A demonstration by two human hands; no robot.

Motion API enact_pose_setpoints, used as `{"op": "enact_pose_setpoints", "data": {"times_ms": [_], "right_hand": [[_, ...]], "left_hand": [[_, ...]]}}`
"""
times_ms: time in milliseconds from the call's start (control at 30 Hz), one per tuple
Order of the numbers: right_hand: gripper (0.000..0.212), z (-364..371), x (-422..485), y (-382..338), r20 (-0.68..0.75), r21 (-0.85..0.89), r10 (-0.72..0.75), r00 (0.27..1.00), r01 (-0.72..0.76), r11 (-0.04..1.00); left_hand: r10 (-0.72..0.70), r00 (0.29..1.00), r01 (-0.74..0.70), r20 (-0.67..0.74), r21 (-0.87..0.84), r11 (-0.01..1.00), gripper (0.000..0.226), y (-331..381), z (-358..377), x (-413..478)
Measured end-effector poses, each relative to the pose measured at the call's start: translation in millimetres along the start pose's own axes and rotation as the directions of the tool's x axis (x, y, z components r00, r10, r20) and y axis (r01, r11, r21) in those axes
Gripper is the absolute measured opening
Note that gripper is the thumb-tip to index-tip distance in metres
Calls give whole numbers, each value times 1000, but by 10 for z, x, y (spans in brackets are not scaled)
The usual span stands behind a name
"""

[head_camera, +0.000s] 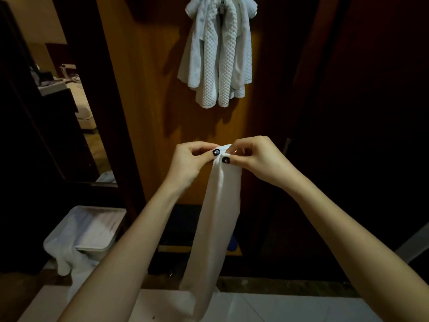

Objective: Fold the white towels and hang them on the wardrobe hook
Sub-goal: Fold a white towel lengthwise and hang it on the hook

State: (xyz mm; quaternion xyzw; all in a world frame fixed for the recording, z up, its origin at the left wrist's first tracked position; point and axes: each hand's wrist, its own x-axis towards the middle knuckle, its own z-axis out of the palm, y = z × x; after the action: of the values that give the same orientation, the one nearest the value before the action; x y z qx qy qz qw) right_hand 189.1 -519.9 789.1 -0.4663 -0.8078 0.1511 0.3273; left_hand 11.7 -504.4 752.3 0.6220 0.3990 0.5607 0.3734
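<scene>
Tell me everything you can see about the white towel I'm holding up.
The plain white cloth towel is gathered lengthwise into a long narrow strip, soft and lightly creased. It hangs straight down from its top edge, which the left hand and right hand pinch side by side. Its lower end reaches the bottom of the frame. It hangs before the brown wooden wardrobe door, below the pale quilted towels hanging on it.

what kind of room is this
Likely a bedroom or hotel room: a wooden wardrobe door with towels hung on it, and a mirror reflecting what looks like a bed.
</scene>
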Motion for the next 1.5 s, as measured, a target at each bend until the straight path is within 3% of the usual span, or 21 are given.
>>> {"op": "enact_pose_setpoints", "data": {"times_ms": [200, 433, 600, 767, 867, 1000, 1067, 1167, 1267, 1400, 1500], "right_hand": [[10, 27, 113, -37, -140, -26, -42, 989, 39, 999], [13, 29, 192, 1, -134, -49, -27, 991, 21, 999], [21, -20, 242, 81, -131, 93, 12, 991, 1, 996], [19, -18, 254, 86, -128, 12, 7, 992, -5, 1000], [17, -163, 184, 185, -83, 17, -9, 997, 11, 1000], [22, -341, 56, 269, 80, -37, 23, 997, -20, 999], [18, -350, 52, 227, 114, -66, 16, 993, -9, 998], [33, -324, 99, 130, 27, -90, -40, 999, 42, 995], [28, -289, 156, 59, -102, -90, -94, 990, 84, 992], [28, -270, 254, -3, -258, -108, -165, 952, 141, 984], [24, -292, 319, -30, -309, -115, -179, 934, 150, 982]], "left_hand": [[-22, 1000, 18, -21, -158, 987, 13, 62, -8, 15], [-24, 1000, 24, 4, -201, 979, 17, 48, -8, 11], [-10, 996, 29, 84, -234, 972, 27, 30, 25, -14], [22, 999, -31, -48, -190, 981, 27, -16, 188, -38], [29, 995, -49, -92, -227, 973, 23, -33, 155, 7], [-15, 995, -20, -99, -347, 938, 30, -57, 51, 74], [-10, 997, -17, -81, -324, 946, 31, -79, 54, 79], [77, 994, -88, -78, -159, 983, 28, -70, 79, 94], [154, 984, -159, -94, -39, 987, 27, 26, 75, 169], [272, 961, -271, -49, 39, 962, 23, 63, 58, 228], [307, 947, -304, -95, 40, 952, 31, 40, 133, 235]]}}
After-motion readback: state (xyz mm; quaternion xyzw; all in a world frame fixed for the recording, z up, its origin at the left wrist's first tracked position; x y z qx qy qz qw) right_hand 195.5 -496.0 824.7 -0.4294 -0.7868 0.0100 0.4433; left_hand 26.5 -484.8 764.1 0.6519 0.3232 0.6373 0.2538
